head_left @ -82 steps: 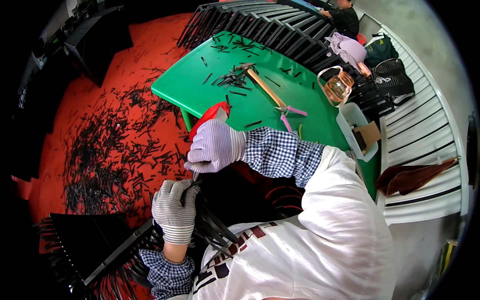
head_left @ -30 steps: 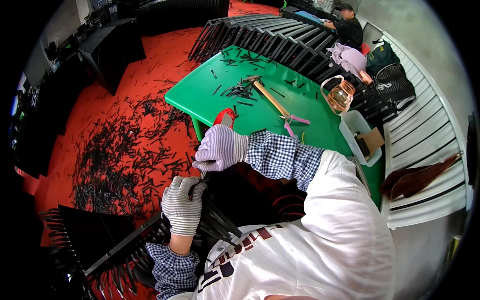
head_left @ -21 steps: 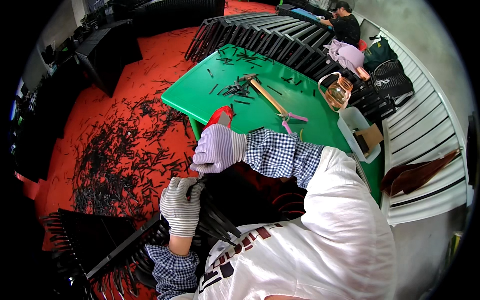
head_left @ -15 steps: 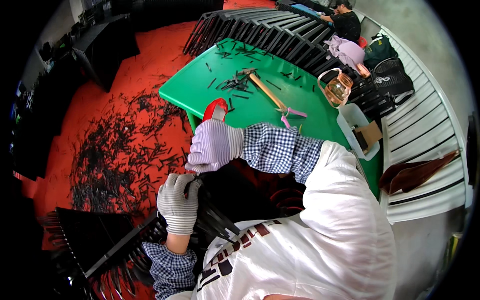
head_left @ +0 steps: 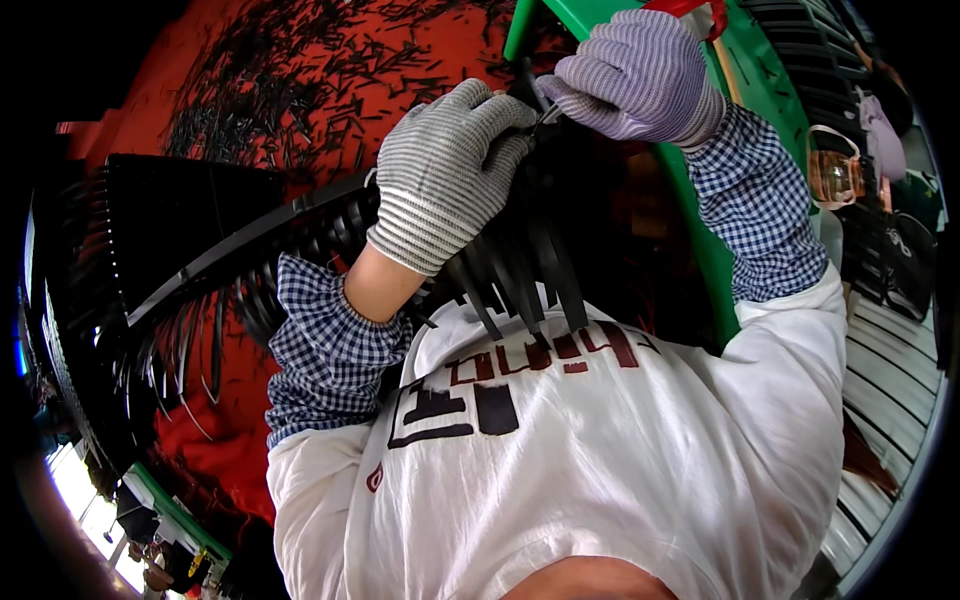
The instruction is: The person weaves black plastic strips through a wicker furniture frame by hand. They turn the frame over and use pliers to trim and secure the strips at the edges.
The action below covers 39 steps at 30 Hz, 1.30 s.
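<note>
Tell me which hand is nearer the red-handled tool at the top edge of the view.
Right. The right hand in the lilac glove has the red-handled tool right at its upper edge, seemingly in its grip. The left hand in the grey striped glove sits lower left, clutching the black strips.

Bright even daylight, strong fisheye bending, dark rim.

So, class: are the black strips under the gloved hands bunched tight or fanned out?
Fanned out. Below the left hand, the black strips spread apart toward the white shirt, with gaps between their ends.
</note>
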Motion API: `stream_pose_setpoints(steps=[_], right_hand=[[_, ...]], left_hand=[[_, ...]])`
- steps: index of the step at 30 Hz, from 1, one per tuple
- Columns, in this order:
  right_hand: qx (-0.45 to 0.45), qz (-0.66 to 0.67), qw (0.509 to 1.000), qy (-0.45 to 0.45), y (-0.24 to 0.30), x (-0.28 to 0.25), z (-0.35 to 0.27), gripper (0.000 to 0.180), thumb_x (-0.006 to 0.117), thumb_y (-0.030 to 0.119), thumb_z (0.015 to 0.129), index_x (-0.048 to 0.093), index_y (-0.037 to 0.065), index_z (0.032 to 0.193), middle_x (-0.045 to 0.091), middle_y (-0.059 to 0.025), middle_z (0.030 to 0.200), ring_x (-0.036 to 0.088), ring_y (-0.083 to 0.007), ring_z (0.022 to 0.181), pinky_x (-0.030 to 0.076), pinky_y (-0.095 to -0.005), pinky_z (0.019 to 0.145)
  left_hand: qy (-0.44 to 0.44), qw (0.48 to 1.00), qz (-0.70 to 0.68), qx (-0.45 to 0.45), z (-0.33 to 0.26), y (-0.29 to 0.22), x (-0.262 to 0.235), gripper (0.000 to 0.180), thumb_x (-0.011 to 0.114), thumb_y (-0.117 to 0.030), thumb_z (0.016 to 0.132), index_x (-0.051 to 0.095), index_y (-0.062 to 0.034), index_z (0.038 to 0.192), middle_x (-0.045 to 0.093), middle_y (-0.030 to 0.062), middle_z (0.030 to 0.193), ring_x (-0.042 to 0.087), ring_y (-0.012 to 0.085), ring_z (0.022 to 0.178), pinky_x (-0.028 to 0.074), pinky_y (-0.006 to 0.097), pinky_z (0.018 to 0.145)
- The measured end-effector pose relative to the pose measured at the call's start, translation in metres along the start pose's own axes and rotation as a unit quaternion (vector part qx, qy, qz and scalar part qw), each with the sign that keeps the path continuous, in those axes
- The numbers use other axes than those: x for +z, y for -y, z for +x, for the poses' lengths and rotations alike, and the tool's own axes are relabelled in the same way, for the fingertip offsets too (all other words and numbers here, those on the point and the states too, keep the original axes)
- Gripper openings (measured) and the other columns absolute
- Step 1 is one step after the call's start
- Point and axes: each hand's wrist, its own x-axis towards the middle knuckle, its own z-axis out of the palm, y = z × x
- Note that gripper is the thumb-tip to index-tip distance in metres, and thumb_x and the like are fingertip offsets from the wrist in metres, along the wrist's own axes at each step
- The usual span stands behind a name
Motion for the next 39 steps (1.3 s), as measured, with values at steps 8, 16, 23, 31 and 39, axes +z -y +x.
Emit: stream_pose_setpoints(steps=[8, 16, 23, 31, 39], right_hand=[[0.080, 0.055, 0.994, -0.040, -0.011, -0.007, 0.006, 0.025, 0.075, 0.013, 0.089, 0.063, 0.008, 0.068, 0.056, -0.0030, 0.056, 0.052, -0.0164, 0.043, 0.042, -0.0299, 0.042], [0.508, 0.427, 0.747, 0.036, 0.093, -0.020, -0.033, 0.043, 0.080, 0.037, 0.090, 0.066, 0.000, 0.108, 0.069, -0.0016, 0.076, 0.065, -0.0041, 0.068, 0.054, -0.0201, 0.060], [0.705, 0.530, 0.450, -0.138, 0.147, 0.012, -0.035, 0.025, 0.073, 0.020, 0.098, 0.066, -0.002, 0.110, 0.069, -0.0021, 0.086, 0.064, -0.0046, 0.077, 0.055, -0.0192, 0.069], [0.721, 0.507, 0.453, -0.134, 0.159, 0.028, -0.023, 0.019, 0.070, 0.013, 0.099, 0.071, -0.001, 0.112, 0.071, -0.0019, 0.088, 0.061, -0.0022, 0.074, 0.048, -0.0167, 0.062], [0.714, 0.420, 0.551, -0.105, 0.158, 0.046, -0.032, 0.013, 0.066, 0.011, 0.099, 0.069, -0.001, 0.104, 0.064, 0.0018, 0.081, 0.054, -0.0016, 0.073, 0.047, -0.0198, 0.065]], left_hand=[[0.000, 1.000, 0.006, -0.007, -0.008, 0.007, 0.001, 0.018, 0.081, -0.017, 0.083, 0.077, -0.0098, 0.100, 0.071, 0.0047, 0.091, 0.072, 0.0236, 0.077, 0.057, 0.034, 0.070], [-0.006, 1.000, 0.012, 0.007, -0.008, 0.012, -0.004, 0.019, 0.080, -0.017, 0.083, 0.077, -0.0113, 0.101, 0.071, 0.0042, 0.091, 0.071, 0.0239, 0.075, 0.057, 0.034, 0.070], [0.001, 1.000, 0.007, -0.002, -0.004, 0.009, -0.004, 0.017, 0.078, -0.017, 0.084, 0.077, -0.0132, 0.102, 0.069, 0.0056, 0.090, 0.070, 0.0256, 0.078, 0.056, 0.036, 0.070], [-0.005, 1.000, 0.014, 0.004, -0.005, 0.014, -0.006, 0.018, 0.078, -0.017, 0.084, 0.077, -0.0134, 0.101, 0.069, 0.0051, 0.089, 0.070, 0.0257, 0.078, 0.056, 0.036, 0.070], [-0.008, 1.000, 0.017, 0.001, -0.013, 0.019, -0.008, 0.017, 0.078, -0.017, 0.084, 0.078, -0.0142, 0.101, 0.069, 0.0044, 0.089, 0.071, 0.0253, 0.078, 0.056, 0.035, 0.070]])
